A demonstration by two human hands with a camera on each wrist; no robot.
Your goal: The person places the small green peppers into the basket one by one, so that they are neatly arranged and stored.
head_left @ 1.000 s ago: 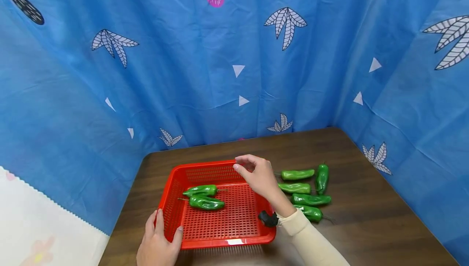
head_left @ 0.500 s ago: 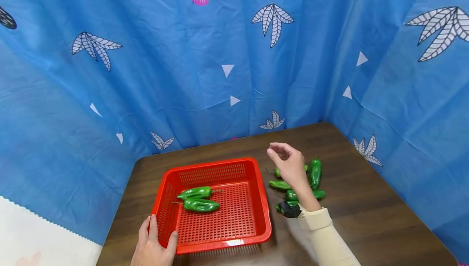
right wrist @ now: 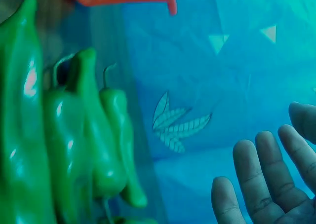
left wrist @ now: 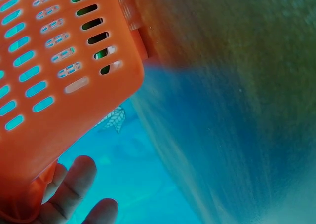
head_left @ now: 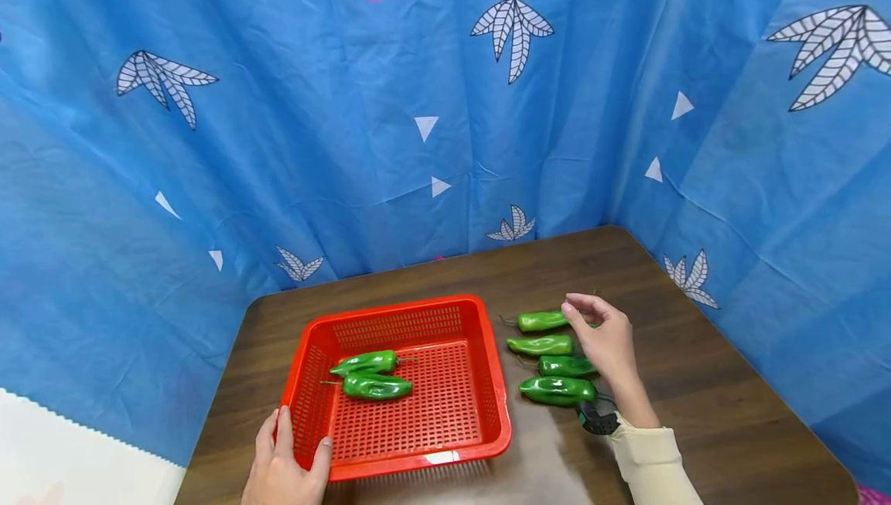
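The red plastic basket (head_left: 418, 458) stands on the table with two green peppers (head_left: 377, 387) lying in its left half. My left hand (head_left: 285, 455) holds the basket's near left corner, thumb on one side of the wall and fingers on the other; in the left wrist view fingers (left wrist: 74, 184) show at the rim. Over the loose green peppers (head_left: 539, 346) right of the basket hovers my right hand (head_left: 604, 339), fingers loosely bent, holding nothing. It partly covers the peppers at the back. The right wrist view shows its spread fingers (right wrist: 269, 174) apart from the peppers (right wrist: 69, 145).
A brown wooden table (head_left: 710, 412) bears everything. Blue patterned curtains (head_left: 390, 180) hang behind it and along its sides. A black wrist camera (head_left: 597, 418) sits below the right hand, close to the nearest loose pepper. White cloth (head_left: 76, 451) lies at the lower left.
My right hand has moved from above the basket rightward to over the loose peppers. The left hand stays at the basket corner. The head view has shifted slightly.
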